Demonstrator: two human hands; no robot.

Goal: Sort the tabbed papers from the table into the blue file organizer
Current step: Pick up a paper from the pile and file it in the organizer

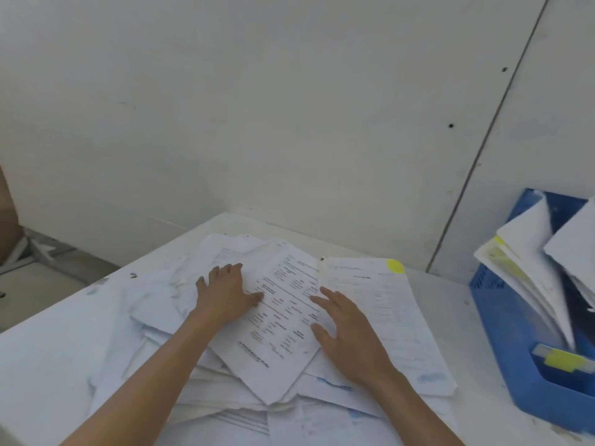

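Observation:
A loose heap of white papers [180, 375] covers the middle of the white table [48, 355]. My left hand [225, 294] lies flat with straight fingers on the heap, beside a printed sheet [283, 320] on top. My right hand [347, 333] rests open across that sheet's right edge and a neighbouring sheet with a yellow tab [394, 266] at its far corner. The blue file organizer [502, 323] stands at the right, holding several upright papers [528, 268], some with yellow tabs. Neither hand holds anything.
A white wall [289, 107] rises right behind the table. Grey floor [42, 272] and a brown object [8, 226] show past the table's left edge. A yellow tab label [560, 362] sits at the organizer's near end.

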